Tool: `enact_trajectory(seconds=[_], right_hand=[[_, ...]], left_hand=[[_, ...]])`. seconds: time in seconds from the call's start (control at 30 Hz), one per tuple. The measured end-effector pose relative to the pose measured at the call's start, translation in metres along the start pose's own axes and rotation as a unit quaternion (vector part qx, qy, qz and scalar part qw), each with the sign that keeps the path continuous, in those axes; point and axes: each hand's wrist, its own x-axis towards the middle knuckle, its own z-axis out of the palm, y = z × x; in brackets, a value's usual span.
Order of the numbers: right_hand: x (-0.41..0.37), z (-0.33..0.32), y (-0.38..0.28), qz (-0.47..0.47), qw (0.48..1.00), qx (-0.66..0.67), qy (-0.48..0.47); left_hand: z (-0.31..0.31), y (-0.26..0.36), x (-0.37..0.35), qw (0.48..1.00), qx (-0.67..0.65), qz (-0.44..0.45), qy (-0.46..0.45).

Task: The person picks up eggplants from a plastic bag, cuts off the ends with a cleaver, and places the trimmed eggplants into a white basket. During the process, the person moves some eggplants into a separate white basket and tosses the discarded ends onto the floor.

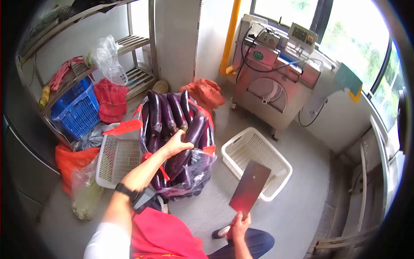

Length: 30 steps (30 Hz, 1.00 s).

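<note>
My left hand (176, 145) reaches into a large clear plastic bag (202, 160) full of long purple eggplants (166, 110). Its fingers are closed around the near end of one eggplant (196, 127), which lies slanted on top of the others. My right hand (239, 226) grips the handle of a cleaver (251, 184), its wide blade pointing up and away from me. Behind the blade, on the floor, stands a white plastic basket (276, 151), partly covered by it in this view. The handle is mostly hidden by my fingers.
Another white basket (100, 166) is left of the bag. A metal machine (269, 77) with cables stands by the window. At left are a rack (86, 71), a blue crate (79, 110), red bags (113, 99) and a bag of pale green vegetables (84, 200).
</note>
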Motion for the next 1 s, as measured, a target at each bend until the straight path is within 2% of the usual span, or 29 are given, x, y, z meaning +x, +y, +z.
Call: enact_trajectory(seconds=[0.03, 0.1, 0.13, 0.17, 0.23, 0.3, 0.33, 0.37, 0.43, 0.53, 0.63, 0.67, 0.7, 0.77, 0.8, 0.83, 0.93, 0.97, 1.0], right_hand=[[-0.001, 0.004, -0.003, -0.019, 1.000, -0.011, 0.006], [-0.019, 0.003, -0.008, -0.031, 0.999, -0.030, 0.023], [-0.017, -0.001, -0.012, -0.061, 0.998, -0.026, 0.021], [-0.013, -0.002, -0.015, -0.096, 0.995, -0.017, 0.018], [-0.010, -0.011, -0.026, -0.068, 0.995, -0.078, 0.001], [-0.011, -0.021, -0.026, -0.107, 0.989, -0.103, 0.015], [-0.013, -0.026, -0.025, -0.124, 0.987, -0.094, 0.031], [-0.016, -0.035, -0.025, -0.142, 0.985, -0.087, 0.045], [-0.023, -0.054, -0.030, -0.124, 0.983, -0.109, 0.077], [-0.023, -0.071, -0.031, -0.126, 0.980, -0.109, 0.109], [-0.026, -0.081, -0.032, -0.051, 0.991, -0.082, 0.088], [-0.025, -0.077, -0.031, -0.092, 0.988, -0.074, 0.097], [-0.027, -0.077, -0.030, -0.093, 0.987, -0.091, 0.090], [-0.037, -0.079, -0.031, -0.087, 0.985, -0.126, 0.078], [-0.041, -0.073, -0.034, -0.129, 0.971, -0.187, 0.076], [-0.042, -0.072, -0.029, -0.216, 0.940, -0.255, 0.062], [-0.055, -0.052, -0.043, -0.266, 0.920, -0.286, -0.023], [-0.056, -0.055, -0.029, -0.301, 0.873, -0.373, -0.094], [-0.056, -0.055, -0.021, -0.305, 0.857, -0.400, -0.113]], left_hand=[[-0.003, 0.008, -0.025, 0.994, -0.067, 0.082, -0.027], [0.019, 0.037, -0.095, 0.983, -0.020, 0.161, -0.089], [0.037, 0.047, -0.121, 0.983, -0.021, 0.143, -0.116], [0.052, 0.040, -0.125, 0.971, 0.017, 0.185, -0.151], [0.086, 0.021, -0.130, 0.968, 0.048, 0.140, -0.205], [0.122, 0.015, -0.137, 0.921, 0.218, 0.157, -0.283], [0.138, 0.016, -0.147, 0.909, 0.243, 0.185, -0.283], [0.154, 0.008, -0.152, 0.882, 0.276, 0.284, -0.255], [0.180, 0.007, -0.165, 0.872, 0.308, 0.309, -0.222], [0.204, 0.025, -0.178, 0.902, 0.252, 0.258, -0.237], [0.218, 0.026, -0.184, 0.943, 0.084, 0.134, -0.293], [0.225, 0.000, -0.182, 0.953, 0.042, 0.121, -0.275], [0.230, -0.028, -0.177, 0.962, 0.045, 0.109, -0.248], [0.235, -0.074, -0.174, 0.975, 0.031, 0.023, -0.220], [0.236, -0.104, -0.167, 0.980, 0.042, 0.043, -0.190], [0.230, -0.105, -0.165, 0.979, 0.100, 0.033, -0.174], [0.222, -0.123, -0.157, 0.976, 0.149, 0.006, -0.160], [0.222, -0.142, -0.157, 0.973, 0.172, -0.002, -0.157], [0.222, -0.151, -0.157, 0.966, 0.194, -0.008, -0.173]])
